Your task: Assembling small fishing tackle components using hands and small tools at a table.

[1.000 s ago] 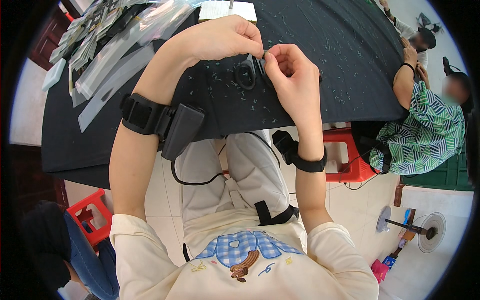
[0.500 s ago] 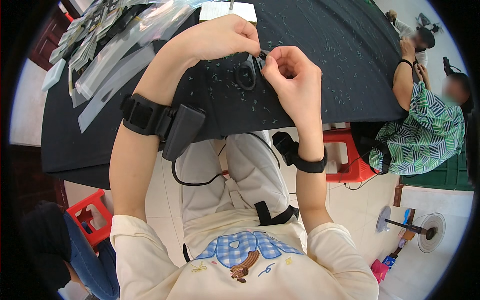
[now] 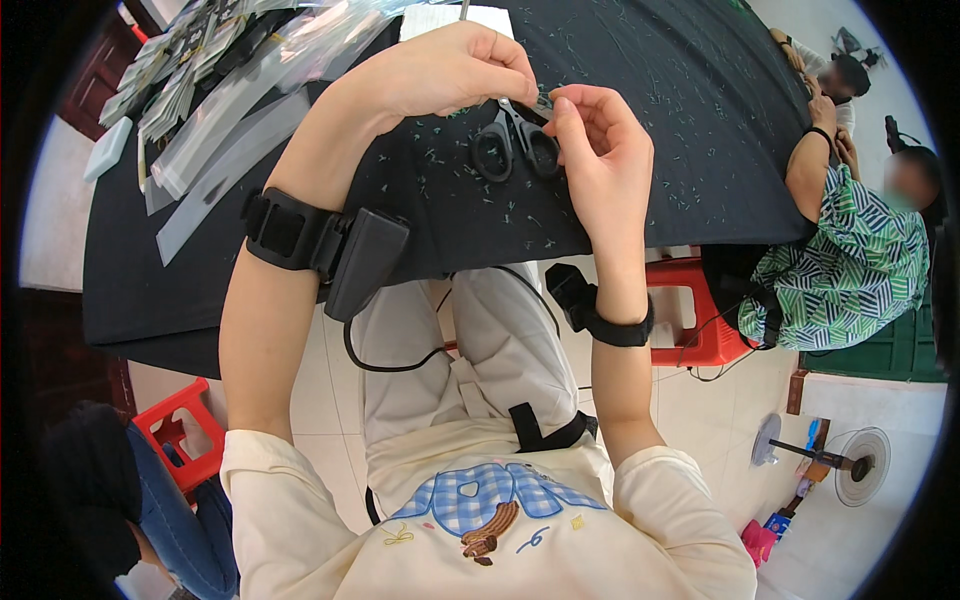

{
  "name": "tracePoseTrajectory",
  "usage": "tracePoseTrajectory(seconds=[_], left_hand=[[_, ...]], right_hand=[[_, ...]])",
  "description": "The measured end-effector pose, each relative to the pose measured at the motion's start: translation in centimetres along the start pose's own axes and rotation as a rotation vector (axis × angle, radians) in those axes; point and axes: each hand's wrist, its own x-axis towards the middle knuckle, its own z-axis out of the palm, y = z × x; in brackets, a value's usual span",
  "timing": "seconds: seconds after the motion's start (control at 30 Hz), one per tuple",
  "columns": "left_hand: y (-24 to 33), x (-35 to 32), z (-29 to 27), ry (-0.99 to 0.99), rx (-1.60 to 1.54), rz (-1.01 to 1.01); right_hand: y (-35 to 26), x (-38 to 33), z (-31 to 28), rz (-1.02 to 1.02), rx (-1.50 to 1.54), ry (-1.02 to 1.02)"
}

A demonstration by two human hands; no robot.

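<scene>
Over the black-clothed table (image 3: 420,220), both of my hands meet above a pair of scissors with dark handles (image 3: 492,152). The scissors lie on the cloth, their loops toward me and their blades partly hidden by my fingers. My left hand (image 3: 460,75) pinches one end of a small dark strip (image 3: 538,108). At the strip's other end, the thumb and forefinger of my right hand (image 3: 608,145) close together, with the other fingers curled. The strip is too small to name.
Beyond my left hand stands a white block (image 3: 425,20) with a metal rod. Clear plastic sleeves (image 3: 225,140) and bundled flat packs (image 3: 165,110) cover the table's left. Small green scraps (image 3: 690,150) are scattered on the cloth. Two people sit at the right edge, near a red stool (image 3: 690,300).
Both hands have shifted slightly to the right with the dark strip between them. More of the scissors, including the second handle loop, now shows.
</scene>
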Motion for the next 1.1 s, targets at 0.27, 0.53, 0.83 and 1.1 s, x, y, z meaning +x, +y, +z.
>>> tracePoseTrajectory(seconds=[0.27,0.53,0.83,1.1], left_hand=[[-0.33,0.14,-0.05,0.001,-0.052,0.074],[-0.45,0.18,-0.29,0.016,-0.049,0.037],[-0.23,0.13,-0.12,0.025,-0.068,0.038],[-0.26,0.11,0.02,0.046,-0.066,0.040]], right_hand=[[-0.02,-0.06,-0.01,-0.011,-0.015,-0.042],[0.06,-0.03,0.03,-0.044,-0.008,-0.034],[-0.14,0.05,0.00,-0.019,0.003,-0.013],[0.00,0.02,-0.03,-0.045,0.004,-0.049]])
